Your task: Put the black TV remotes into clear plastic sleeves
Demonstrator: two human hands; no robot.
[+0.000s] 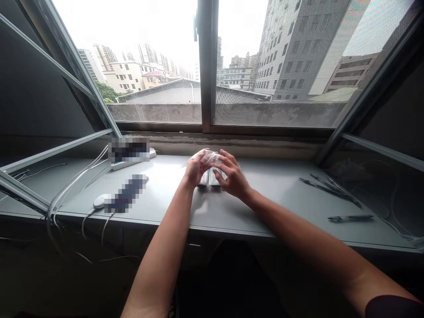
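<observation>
A clear, crinkled plastic wrapper [211, 157] is raised just above the desk at the middle of the view. My left hand [194, 167] is closed on its left side, the fingers partly hidden behind it. From the right, my right hand [234, 176] reaches over with its fingers apart and its fingertips at the plastic; the thumb points left, clear of it. Below and behind the hands, two small pale blocks with dark near ends, a left block [204, 179] and a right block [215, 179], stand side by side on the desk. My hands hide much of both.
The grey desk [274, 185] runs below a window. At left lie a power strip [132, 162], a blurred-out dark object [127, 194], a white round charger [101, 201] and hanging cables [62, 190]. Several pens [331, 187] and one separate pen [350, 218] lie right. Metal frame bars slant at both sides.
</observation>
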